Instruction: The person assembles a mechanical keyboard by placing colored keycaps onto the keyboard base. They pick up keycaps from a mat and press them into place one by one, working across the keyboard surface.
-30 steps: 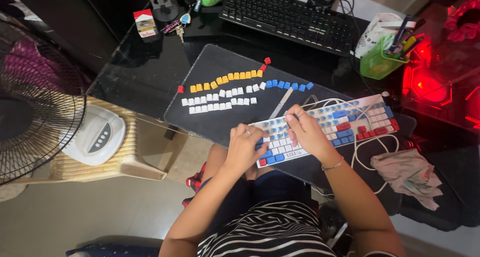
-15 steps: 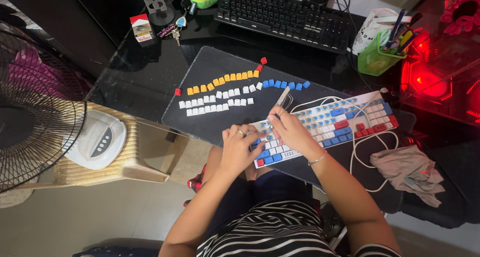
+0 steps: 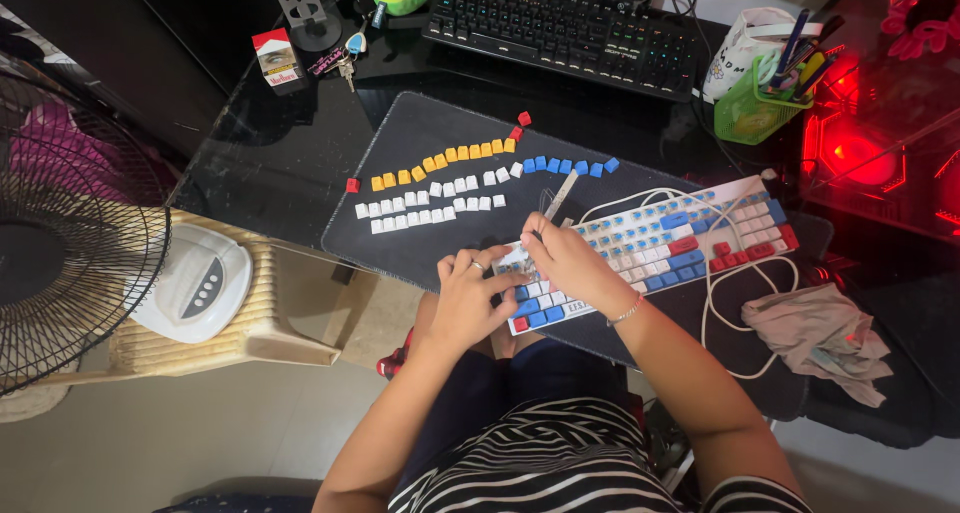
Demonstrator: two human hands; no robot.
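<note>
Risk, as judged: the keycap puller could be slipping sideways and flicking a cap off the table. The right hand is gripping it, fingers closed, over the keyboard; the left hand is steadying the keyboard's left end, fingers curled, just beside.

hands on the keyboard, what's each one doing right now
Left hand: fingers curled, steadying the left end of the white keyboard.
Right hand: closed on a thin pale tool.

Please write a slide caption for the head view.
Right hand works a slim keycap puller over a white-blue-red keyboard; left hand steadies it.
</note>
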